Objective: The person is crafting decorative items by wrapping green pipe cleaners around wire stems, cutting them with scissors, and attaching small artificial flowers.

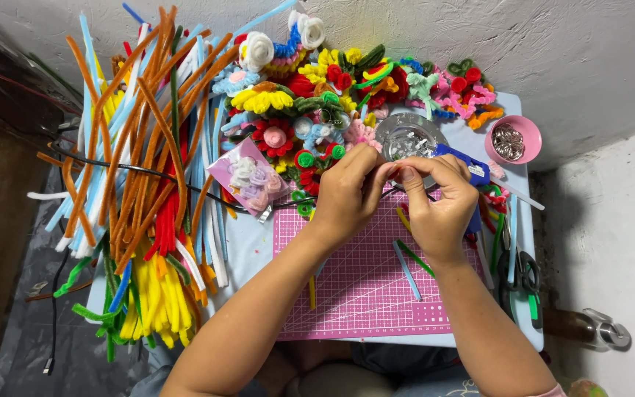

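Over the far edge of the pink cutting mat [365, 287], near the desk's middle, a small pink piece [389, 170], seemingly soft and light, is pinched between the narrowed fingertips of the left hand [347, 192] and right hand [435, 202]; a gentle grip at its ends seems best.

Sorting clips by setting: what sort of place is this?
Likely a home craft corner: a small table against a wall, with a pink cutting mat, heaps of pipe cleaners and finished pipe-cleaner flowers.
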